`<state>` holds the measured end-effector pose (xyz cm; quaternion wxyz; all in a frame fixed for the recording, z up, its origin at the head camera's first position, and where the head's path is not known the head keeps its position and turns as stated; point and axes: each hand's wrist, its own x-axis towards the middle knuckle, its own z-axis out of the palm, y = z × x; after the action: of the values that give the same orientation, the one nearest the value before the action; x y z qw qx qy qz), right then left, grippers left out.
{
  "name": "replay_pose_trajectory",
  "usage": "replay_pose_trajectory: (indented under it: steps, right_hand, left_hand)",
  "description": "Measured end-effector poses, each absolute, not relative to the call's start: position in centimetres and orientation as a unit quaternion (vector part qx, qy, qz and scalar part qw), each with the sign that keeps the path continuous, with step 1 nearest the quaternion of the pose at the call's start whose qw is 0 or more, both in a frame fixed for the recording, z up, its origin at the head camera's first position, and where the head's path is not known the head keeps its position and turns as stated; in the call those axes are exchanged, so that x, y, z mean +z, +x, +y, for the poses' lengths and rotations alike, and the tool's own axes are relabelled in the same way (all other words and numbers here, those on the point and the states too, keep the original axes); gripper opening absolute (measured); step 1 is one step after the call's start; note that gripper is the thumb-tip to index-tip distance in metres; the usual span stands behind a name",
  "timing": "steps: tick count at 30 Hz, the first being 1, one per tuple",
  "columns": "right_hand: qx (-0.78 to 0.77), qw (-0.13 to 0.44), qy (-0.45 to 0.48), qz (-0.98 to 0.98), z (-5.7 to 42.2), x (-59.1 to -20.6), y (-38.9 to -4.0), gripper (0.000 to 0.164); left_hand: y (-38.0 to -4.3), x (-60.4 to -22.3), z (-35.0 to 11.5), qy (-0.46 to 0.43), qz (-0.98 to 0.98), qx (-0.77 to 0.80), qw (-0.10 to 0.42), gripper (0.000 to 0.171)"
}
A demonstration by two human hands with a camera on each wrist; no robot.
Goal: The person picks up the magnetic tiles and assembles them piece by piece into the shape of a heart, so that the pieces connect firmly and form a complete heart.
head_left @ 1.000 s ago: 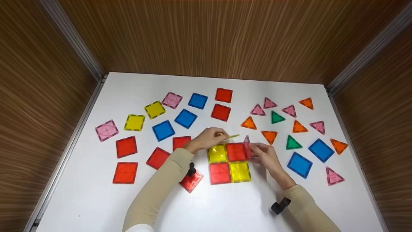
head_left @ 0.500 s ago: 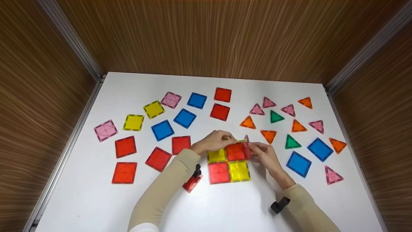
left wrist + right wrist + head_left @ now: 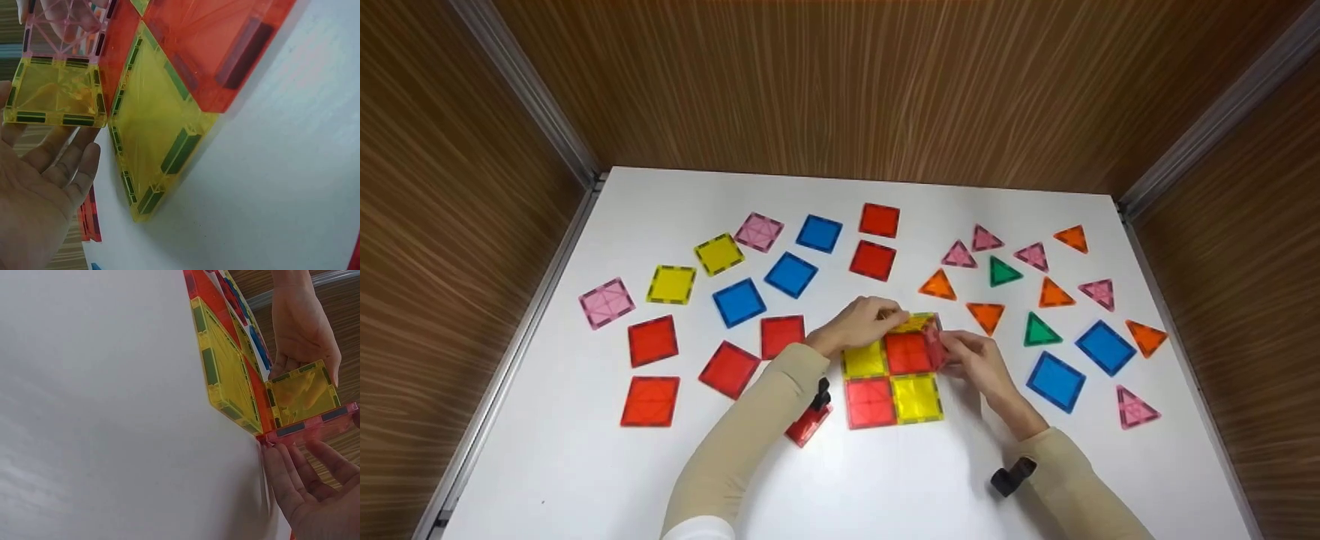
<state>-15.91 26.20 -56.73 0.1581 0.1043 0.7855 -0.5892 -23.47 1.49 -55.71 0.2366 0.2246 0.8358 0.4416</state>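
Observation:
Two red and two yellow square magnetic tiles lie flat in a block, among them the back-right red tile (image 3: 908,354) and front-right yellow tile (image 3: 917,399). A pink square tile (image 3: 312,426) stands upright along the red tile's right edge. My right hand (image 3: 984,365) holds it from outside, fingers spread along its outer face. At the red tile's back edge another yellow square tile (image 3: 56,93) stands up, meeting the pink one at the corner. My left hand (image 3: 861,324) pinches this tile by its left side, fingers behind it.
Loose red, blue, yellow and pink squares, such as a blue tile (image 3: 739,303), lie left and behind. Orange, pink and green triangles, including a green triangle (image 3: 1042,329), spread right, near two blue squares (image 3: 1056,382). One red tile (image 3: 808,426) lies partly under the left forearm.
My left hand has moved right and brought the yellow tile from a near-flat tilt to upright against the red and pink tiles. My right hand has stayed at the pink tile.

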Motion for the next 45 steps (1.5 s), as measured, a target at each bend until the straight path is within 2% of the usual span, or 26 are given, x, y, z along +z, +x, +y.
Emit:
replay_pose_trajectory:
  steps: [11,17,23,31,35,45]
  right_hand:
    - [-0.586,0.165,0.106,0.786,26.4,-56.7,-15.9,0.060]
    - [-0.589,0.167,0.098,0.785,26.5,-56.6,-15.9,0.063]
    - [-0.588,0.164,0.102,0.785,26.5,-56.6,-15.9,0.065]
    - [-0.584,0.167,0.101,0.788,26.4,-56.7,-15.9,0.064]
    - [-0.585,0.166,0.105,0.787,26.3,-56.7,-15.9,0.064]
    - [-0.580,0.159,0.101,0.793,26.4,-56.6,-15.7,0.063]
  left_hand:
    - [-22.9,-55.0,0.5,0.234,0.845,0.427,0.219,0.041]
    - [-21.6,-54.5,-2.8,0.229,0.847,0.432,0.209,0.041]
    - [-18.7,-54.1,-6.7,0.198,0.878,0.385,0.203,0.048]
    - [-13.5,-55.6,-10.0,0.215,0.925,0.295,0.108,0.052]
    - [-11.2,-56.6,-10.9,0.213,0.935,0.271,0.083,0.058]
    - [-8.1,-58.0,-10.6,0.175,0.949,0.224,0.136,0.086]
